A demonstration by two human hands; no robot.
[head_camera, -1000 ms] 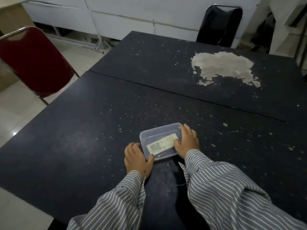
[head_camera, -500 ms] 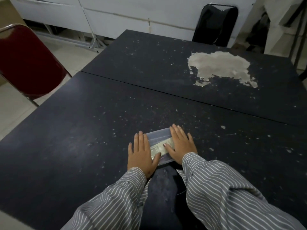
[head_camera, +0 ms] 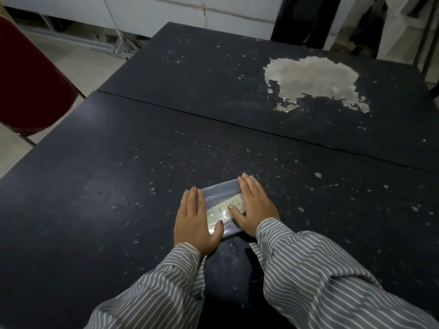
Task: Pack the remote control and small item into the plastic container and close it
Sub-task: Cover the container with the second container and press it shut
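A small clear plastic container [head_camera: 221, 191] with its lid on sits on the dark table [head_camera: 114, 186] close to me. Through the lid I see the pale remote control [head_camera: 225, 208] lying lengthwise inside. The small item cannot be made out. My left hand [head_camera: 194, 219] lies flat, palm down, over the container's left end, thumb resting on the lid. My right hand [head_camera: 254, 207] lies flat over the right end, its thumb also on the lid. Neither hand holds anything.
The dark table is speckled and joins a second tabletop behind, which has a large pale worn patch [head_camera: 313, 81]. A red chair [head_camera: 31, 86] stands at the left edge. A black chair [head_camera: 306, 20] stands beyond the far table.
One second ago both hands gripped the container's ends with curled fingers. They have since spread flat on top of the lid. The view has tilted slightly downward.
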